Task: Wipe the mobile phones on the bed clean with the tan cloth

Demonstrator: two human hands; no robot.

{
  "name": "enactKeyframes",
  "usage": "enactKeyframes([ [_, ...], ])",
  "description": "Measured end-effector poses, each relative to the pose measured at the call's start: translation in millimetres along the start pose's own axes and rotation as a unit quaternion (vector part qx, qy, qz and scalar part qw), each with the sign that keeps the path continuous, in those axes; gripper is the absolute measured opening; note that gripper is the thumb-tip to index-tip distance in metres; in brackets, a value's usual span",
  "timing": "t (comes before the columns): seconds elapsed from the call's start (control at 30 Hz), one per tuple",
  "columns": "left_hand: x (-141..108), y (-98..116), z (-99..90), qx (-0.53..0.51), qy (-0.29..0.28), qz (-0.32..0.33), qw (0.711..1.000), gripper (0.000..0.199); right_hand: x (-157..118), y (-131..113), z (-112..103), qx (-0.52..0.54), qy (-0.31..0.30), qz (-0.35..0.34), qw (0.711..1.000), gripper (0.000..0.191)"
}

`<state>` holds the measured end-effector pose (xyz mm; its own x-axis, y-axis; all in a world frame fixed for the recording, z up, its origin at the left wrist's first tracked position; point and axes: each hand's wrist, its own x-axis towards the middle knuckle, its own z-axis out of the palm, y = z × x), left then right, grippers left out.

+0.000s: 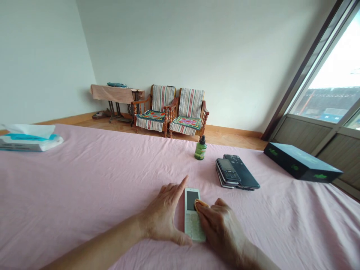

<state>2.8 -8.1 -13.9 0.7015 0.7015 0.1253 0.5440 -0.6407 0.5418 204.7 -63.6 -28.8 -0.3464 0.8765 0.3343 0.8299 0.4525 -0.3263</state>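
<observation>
A white keypad phone (pixel 195 225) lies face up on the pink sheet, its dark screen toward the far end. My left hand (pixel 163 215) rests along the phone's left side, thumb near the bottom edge and fingers spread apart. Pinched in my right hand (pixel 222 227) is a small orange-yellow cloth (pixel 200 203), pressed against the right part of the screen. Those fingers cover the phone's right edge and some of the cloth. Farther right, a dark keypad phone (pixel 227 170) tops a small pile beside a stack of larger dark phones (pixel 244 172).
A green bottle (pixel 200 150) with a black cap stands beyond the phones. At right sits a black box (pixel 302 163); at far left, a tissue pack (pixel 30 138). Past the pink sheet (pixel 98 180) are two wooden chairs (pixel 187 112) and a cloth-covered table (pixel 112 93).
</observation>
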Motion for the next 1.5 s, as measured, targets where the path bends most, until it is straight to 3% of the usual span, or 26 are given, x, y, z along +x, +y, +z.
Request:
enactKeyframes([
  [0.2,1.1,-1.9,1.1,0.003,0.002,0.005,1.0,0.138,7.4,4.1,-0.1,-0.005,-0.003,0.027,1.0,0.023],
  [0.47,-0.5,-0.6,1.5,0.014,0.007,0.011,1.0,0.137,-4.3,1.8,-38.5,0.095,-0.108,-0.057,0.988,0.036],
  [0.7,0.3,-1.8,1.1,0.013,0.003,0.016,1.0,0.136,7.9,-12.3,-17.7,0.02,-0.076,-0.108,0.991,0.024],
  [0.8,0.3,-2.6,1.8,0.013,0.007,0.019,1.0,0.138,8.5,-9.9,-21.0,0.017,-0.079,-0.124,0.989,0.024],
  [0.97,0.0,-2.6,1.3,0.017,-0.002,0.017,1.0,0.135,3.4,-0.3,-35.9,0.047,-0.093,-0.098,0.99,0.029],
  [1.23,0.5,-1.6,0.5,0.011,0.003,0.022,1.0,0.136,8.7,-13.9,-21.0,0.02,-0.078,-0.117,0.99,0.025],
  [1.5,-1.2,-0.8,0.9,0.016,0.003,0.01,1.0,0.135,0.1,4.8,-37.6,0.107,-0.089,-0.025,0.99,0.034],
])
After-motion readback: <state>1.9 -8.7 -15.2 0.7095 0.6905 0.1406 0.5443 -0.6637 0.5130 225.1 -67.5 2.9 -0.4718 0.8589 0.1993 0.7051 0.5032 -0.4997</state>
